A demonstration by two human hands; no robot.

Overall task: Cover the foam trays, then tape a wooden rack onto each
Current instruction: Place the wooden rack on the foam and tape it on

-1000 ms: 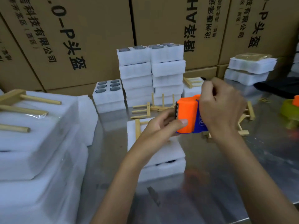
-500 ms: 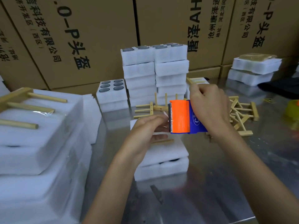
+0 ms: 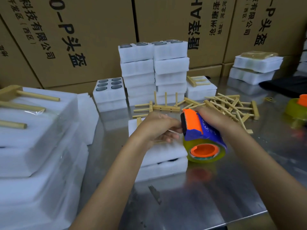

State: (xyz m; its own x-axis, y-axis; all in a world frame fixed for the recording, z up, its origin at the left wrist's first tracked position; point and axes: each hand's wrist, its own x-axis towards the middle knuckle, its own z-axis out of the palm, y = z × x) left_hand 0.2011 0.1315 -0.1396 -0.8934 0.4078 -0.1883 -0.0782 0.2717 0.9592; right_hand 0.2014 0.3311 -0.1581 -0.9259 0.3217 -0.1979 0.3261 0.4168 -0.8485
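Head view: right hand (image 3: 214, 117) grips tape dispenser (image 3: 201, 138) above covered foam tray (image 3: 163, 155); left hand (image 3: 159, 125) pinches at its blade.

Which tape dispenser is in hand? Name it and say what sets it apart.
The orange-and-blue tape dispenser over the middle foam tray, gripped by the right hand; the other dispenser sits untouched at the table's right edge.

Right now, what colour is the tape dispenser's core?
Orange, seen in the head view: tape dispenser.
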